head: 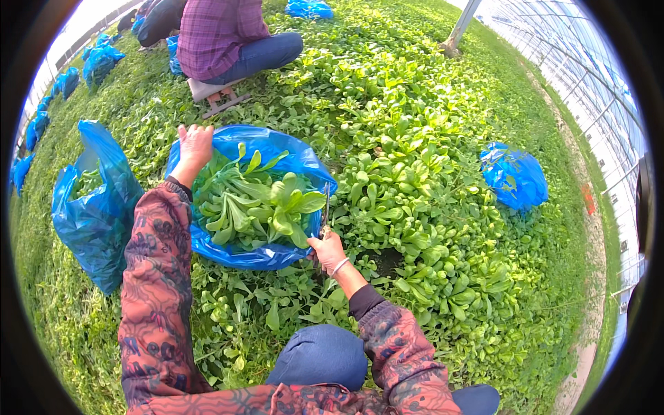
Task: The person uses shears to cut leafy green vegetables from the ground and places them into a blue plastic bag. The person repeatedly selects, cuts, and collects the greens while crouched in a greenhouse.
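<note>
Before me a blue plastic bag gapes wide, with cut leafy greens heaped inside it. My left hand grips the bag's rim at its far left side. At the near right side of the rim is my right hand, closed around a pair of scissors and seemingly pinching the bag's edge too. The scissor blades point away from me along the bag's right rim. Part of the handles is hidden by my fingers. Uncut leafy greens grow thickly to the right of the bag.
Another filled blue bag stands close on my left. A crumpled blue bag lies among plants to the right. Ahead, a person in a plaid shirt sits on a low stool. A post rises at the far right.
</note>
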Tool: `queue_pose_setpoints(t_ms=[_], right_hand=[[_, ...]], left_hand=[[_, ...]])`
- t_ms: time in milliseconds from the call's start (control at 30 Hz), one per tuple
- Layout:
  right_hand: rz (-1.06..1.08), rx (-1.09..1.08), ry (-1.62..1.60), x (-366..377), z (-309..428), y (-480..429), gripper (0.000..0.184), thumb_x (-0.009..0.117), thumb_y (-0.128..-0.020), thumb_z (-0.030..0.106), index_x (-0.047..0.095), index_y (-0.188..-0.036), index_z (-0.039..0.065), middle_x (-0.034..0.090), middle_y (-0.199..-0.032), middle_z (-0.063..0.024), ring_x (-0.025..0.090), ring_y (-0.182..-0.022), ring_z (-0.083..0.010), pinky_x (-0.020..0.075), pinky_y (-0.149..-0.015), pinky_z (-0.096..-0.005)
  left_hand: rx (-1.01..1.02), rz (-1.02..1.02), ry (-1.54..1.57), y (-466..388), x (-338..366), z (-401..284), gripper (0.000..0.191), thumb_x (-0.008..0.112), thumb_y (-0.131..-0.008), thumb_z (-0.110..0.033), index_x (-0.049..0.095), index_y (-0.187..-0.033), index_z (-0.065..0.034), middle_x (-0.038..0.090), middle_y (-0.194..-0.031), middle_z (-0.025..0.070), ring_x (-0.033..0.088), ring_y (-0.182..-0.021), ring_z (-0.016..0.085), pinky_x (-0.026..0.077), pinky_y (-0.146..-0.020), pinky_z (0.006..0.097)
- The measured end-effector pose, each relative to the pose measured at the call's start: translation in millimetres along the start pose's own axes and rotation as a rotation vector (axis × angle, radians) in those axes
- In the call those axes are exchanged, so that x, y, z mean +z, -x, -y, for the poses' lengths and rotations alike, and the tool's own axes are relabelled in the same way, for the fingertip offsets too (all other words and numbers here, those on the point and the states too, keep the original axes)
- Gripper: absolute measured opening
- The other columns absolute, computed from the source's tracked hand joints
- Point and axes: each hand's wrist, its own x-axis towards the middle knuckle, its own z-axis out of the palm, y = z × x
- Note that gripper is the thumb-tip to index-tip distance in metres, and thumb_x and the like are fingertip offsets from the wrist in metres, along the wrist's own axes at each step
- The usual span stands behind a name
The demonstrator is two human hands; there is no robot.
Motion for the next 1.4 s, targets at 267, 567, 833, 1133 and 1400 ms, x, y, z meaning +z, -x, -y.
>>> queue_pose_setpoints(t_ms=[267,567,833,1133,1400], right_hand=[[0.278,-0.013,-0.246,-19.4,64.1,100.4,0.008,0.060,-0.085,0.004,0.057,-0.092,0.003,0.060,-0.075,-0.0034,0.059,-0.061,-0.0132,0.0566,-0.060,-0.0312],[0.276,0.037,-0.207,-15.6,48.2,113.8,0.012,0.060,-0.088,0.012,0.057,-0.093,0.001,0.063,-0.079,-0.0034,0.062,-0.062,-0.0109,0.0528,-0.058,-0.0242],[0.165,0.020,-0.186,-20.7,38.8,116.7,0.010,0.059,-0.085,0.007,0.050,-0.082,0.003,0.055,-0.070,-0.0016,0.059,-0.057,-0.0118,0.0512,-0.054,-0.0265],[0.095,-0.013,-0.308,-30.2,26.2,112.8,0.003,0.060,-0.086,0.005,0.060,-0.084,0.002,0.064,-0.074,-0.0020,0.061,-0.063,-0.0101,0.0507,-0.059,-0.0253],[0.124,-0.022,-0.221,-43.7,24.6,118.8,0.011,0.060,-0.088,0.004,0.061,-0.097,-0.001,0.065,-0.084,-0.0023,0.061,-0.072,-0.0099,0.0505,-0.067,-0.0250]], left_hand=[[-0.188,-0.446,0.358,-69.9,-55.1,74.3,0.025,0.051,-0.086,-0.028,0.062,-0.094,-0.0080,0.065,-0.093,0.0180,0.061,-0.091,0.039,0.048,-0.076,0.0504],[0.606,-0.236,0.709,117.4,-127.5,-82.0,0.060,0.078,-0.069,-0.031,0.054,-0.117,-0.0039,0.056,-0.116,0.0187,0.050,-0.114,0.038,0.040,-0.099,0.0457],[0.186,0.465,0.324,91.7,-27.2,-120.2,0.141,0.088,-0.037,-0.059,0.018,-0.150,-0.0122,0.007,-0.153,0.0275,0.025,-0.135,0.050,0.035,-0.102,0.0605],[0.499,0.639,0.287,60.7,38.7,-124.7,0.054,0.079,-0.055,-0.041,0.070,-0.095,-0.0055,0.068,-0.096,0.0178,0.065,-0.092,0.034,0.052,-0.080,0.0453],[0.119,0.085,0.374,-56.9,30.7,-92.5,0.042,0.067,-0.068,-0.023,0.064,-0.106,-0.0064,0.064,-0.109,0.0194,0.060,-0.105,0.037,0.048,-0.091,0.0459]])
